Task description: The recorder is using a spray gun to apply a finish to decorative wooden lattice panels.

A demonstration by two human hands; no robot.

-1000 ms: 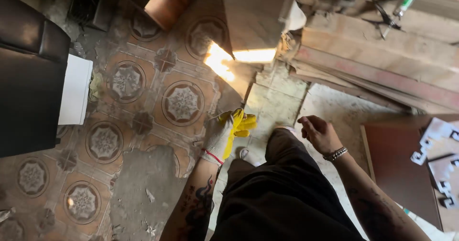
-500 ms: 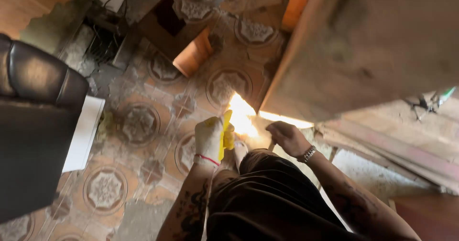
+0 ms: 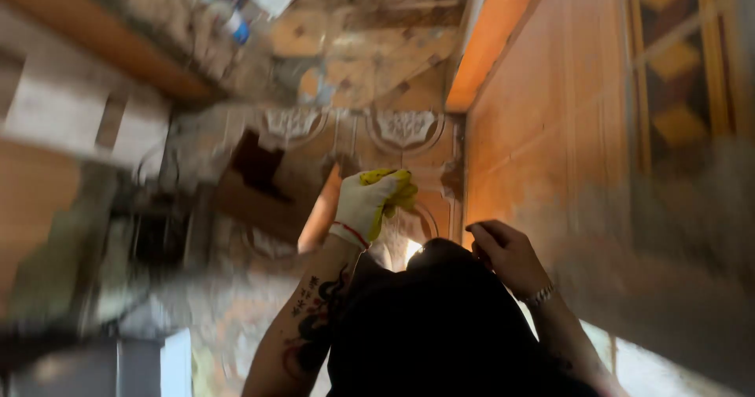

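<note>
The whole view is blurred by motion. My left hand point(image 3: 370, 203) wears a white work glove with a yellow palm, and its fingers are curled in with nothing visible inside them. It is raised in front of my dark-clothed knee point(image 3: 440, 326). A tattoo runs along that forearm. My right hand point(image 3: 503, 254) is bare, with a bracelet at the wrist. Its fingers are bent in against the edge of the dark cloth at the knee, and I see nothing held in them.
A tall orange-brown wooden panel point(image 3: 550, 129) fills the right side, close to my right hand. The patterned tile floor point(image 3: 405, 129) lies ahead. A brown open box point(image 3: 259, 178) sits to the left, with blurred clutter and blue objects point(image 3: 228, 3) beyond it.
The view has swung upward and to the right, so the wooden panel now fills the right side. Both hands have risen with the knee, and the gloved hand is higher in view.
</note>
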